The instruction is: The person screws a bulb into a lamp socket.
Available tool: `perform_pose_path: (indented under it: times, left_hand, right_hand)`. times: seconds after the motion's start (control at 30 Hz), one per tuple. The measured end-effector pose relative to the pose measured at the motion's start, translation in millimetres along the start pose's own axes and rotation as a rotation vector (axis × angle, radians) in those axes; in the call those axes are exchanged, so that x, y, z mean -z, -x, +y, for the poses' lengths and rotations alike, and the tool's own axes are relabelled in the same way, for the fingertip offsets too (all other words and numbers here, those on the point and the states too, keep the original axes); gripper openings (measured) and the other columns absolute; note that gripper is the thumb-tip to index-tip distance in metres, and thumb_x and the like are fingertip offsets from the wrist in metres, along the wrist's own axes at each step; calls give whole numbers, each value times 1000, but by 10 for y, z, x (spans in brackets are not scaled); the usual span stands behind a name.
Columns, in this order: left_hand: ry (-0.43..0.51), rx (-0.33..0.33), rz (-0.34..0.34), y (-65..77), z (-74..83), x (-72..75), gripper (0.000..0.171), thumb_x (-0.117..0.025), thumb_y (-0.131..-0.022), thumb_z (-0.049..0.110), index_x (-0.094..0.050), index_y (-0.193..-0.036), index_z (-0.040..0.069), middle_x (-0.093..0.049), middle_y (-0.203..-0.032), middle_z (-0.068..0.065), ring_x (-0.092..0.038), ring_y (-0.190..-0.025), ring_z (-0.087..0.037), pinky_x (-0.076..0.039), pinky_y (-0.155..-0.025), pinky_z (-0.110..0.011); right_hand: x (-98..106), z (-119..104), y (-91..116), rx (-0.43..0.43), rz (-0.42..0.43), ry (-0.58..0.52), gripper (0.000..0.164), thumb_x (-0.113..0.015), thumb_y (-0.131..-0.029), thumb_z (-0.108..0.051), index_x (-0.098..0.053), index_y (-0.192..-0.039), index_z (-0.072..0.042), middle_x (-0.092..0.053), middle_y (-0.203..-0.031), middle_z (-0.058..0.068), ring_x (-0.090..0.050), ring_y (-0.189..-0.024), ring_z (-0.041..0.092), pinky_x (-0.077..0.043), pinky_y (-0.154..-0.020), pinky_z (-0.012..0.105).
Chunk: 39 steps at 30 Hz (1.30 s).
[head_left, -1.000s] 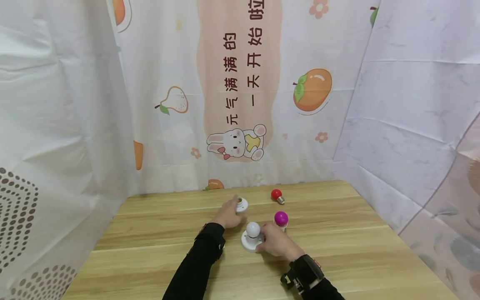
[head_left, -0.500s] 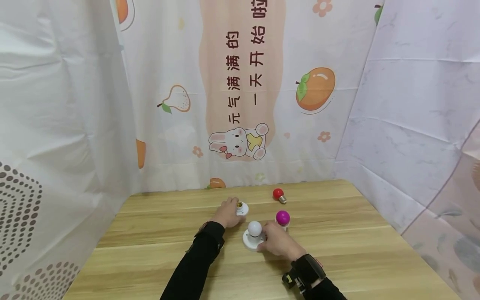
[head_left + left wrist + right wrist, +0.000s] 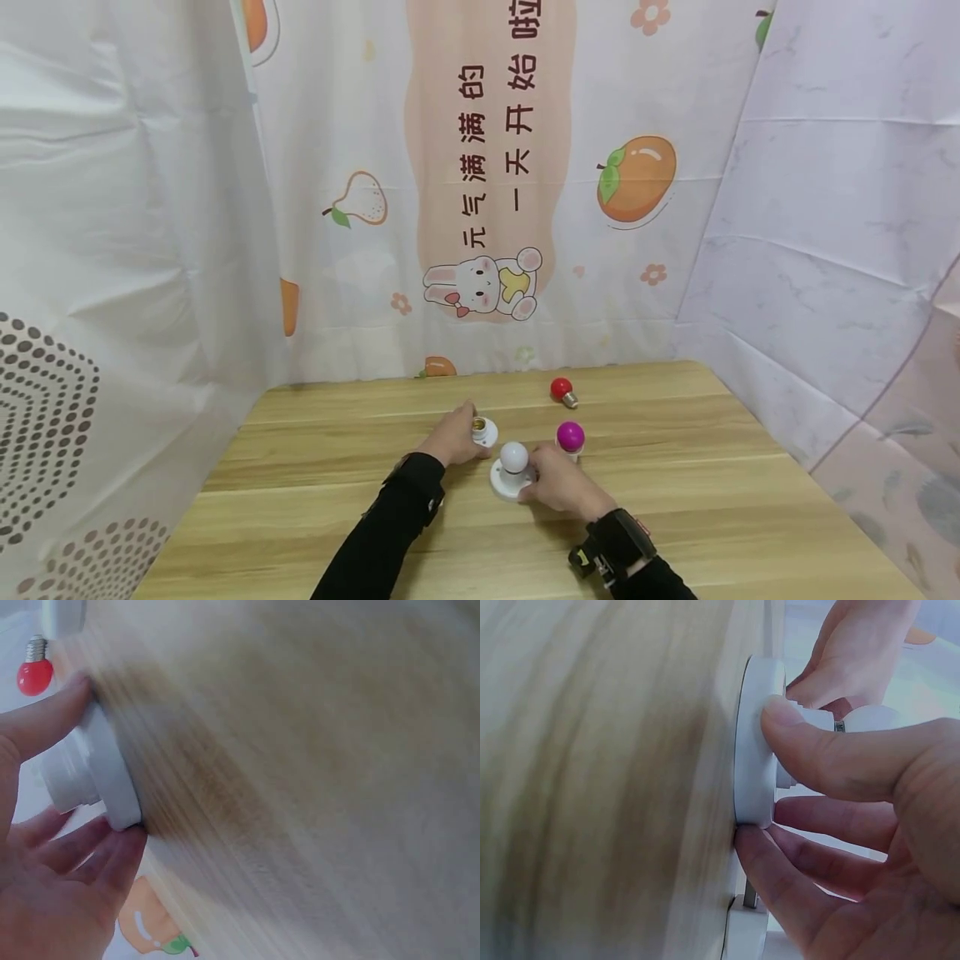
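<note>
In the head view my left hand (image 3: 453, 435) grips a white lamp socket (image 3: 487, 432) that has no bulb; its brass-coloured inside shows. The left wrist view has thumb and fingers round the rim of that socket's base (image 3: 112, 769), at the table surface. Just to its right and nearer stands a second white socket (image 3: 502, 485) with a round white bulb (image 3: 514, 457) in it, upright. My right hand (image 3: 561, 483) holds this one by its round base (image 3: 756, 750), thumb on top and fingers at the edge. The two sockets are close together.
Behind my right hand a magenta bulb (image 3: 570, 436) stands in another white socket. Farther back lies a loose red bulb (image 3: 561, 389) with a metal screw end. The wooden table (image 3: 675, 500) ends at a printed curtain (image 3: 480, 342), with white cloth on both sides.
My left fingers, first stretched over the bulbless socket, have closed round its base. That socket has slid nearer, towards the white-bulb one. My right hand keeps its hold in place.
</note>
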<state>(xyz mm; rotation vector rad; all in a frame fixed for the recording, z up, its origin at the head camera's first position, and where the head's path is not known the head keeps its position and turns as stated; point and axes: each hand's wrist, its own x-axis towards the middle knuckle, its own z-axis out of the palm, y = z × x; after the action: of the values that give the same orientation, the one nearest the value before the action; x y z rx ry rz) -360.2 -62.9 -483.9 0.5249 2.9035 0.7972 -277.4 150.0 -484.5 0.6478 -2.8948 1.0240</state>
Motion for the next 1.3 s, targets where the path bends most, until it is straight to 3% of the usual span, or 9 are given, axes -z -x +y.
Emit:
perform_pose_path:
  times: [0.2, 0.33, 0.53, 0.83, 1.3]
  left_hand:
    - [-29, -6, -19, 103, 16, 41, 73, -90, -79, 29, -57, -130, -10, -61, -124, -22, -57, -115, -36, -48, -99, -47]
    - [-41, -9, -31, 183, 8, 66, 72, -91, -76, 30, -59, -126, -11, -60, -119, -20, -57, -110, -33, -49, -97, -47]
    - [-58, -17, -64, 293, -30, 103, 77, -91, -76, 31, -58, -131, -11, -57, -130, -21, -54, -120, -35, -46, -102, -46]
    - [-56, -39, -60, 513, 11, 136, 61, -94, -72, 27, -63, -113, -7, -58, -103, -9, -53, -96, -24, -49, -87, -41]
    - [-49, -35, -72, 741, 89, 119, 65, -95, -69, 27, -64, -115, -6, -57, -104, -9, -52, -93, -23, -50, -81, -39]
  right_hand:
    - [-7, 11, 2, -2, -1, 0, 30, -91, -70, -9, -76, -94, 1, -65, -98, 8, -59, -94, 26, -50, -85, 51]
    - [-16, 5, -1, 9, 1, 2, 30, -91, -69, -9, -76, -94, 2, -66, -98, 8, -59, -94, 26, -50, -86, 52]
    - [-25, 6, -4, 22, 8, 17, 32, -92, -69, -9, -76, -95, 1, -66, -97, 8, -59, -92, 25, -50, -84, 50]
    - [-24, 2, -1, 18, 12, 22, 34, -92, -69, -9, -76, -97, 1, -67, -99, 9, -60, -94, 26, -50, -86, 51]
    - [-11, -34, 21, -11, 13, 19, 32, -92, -69, -10, -77, -96, 0, -66, -97, 7, -60, -92, 24, -51, -85, 49]
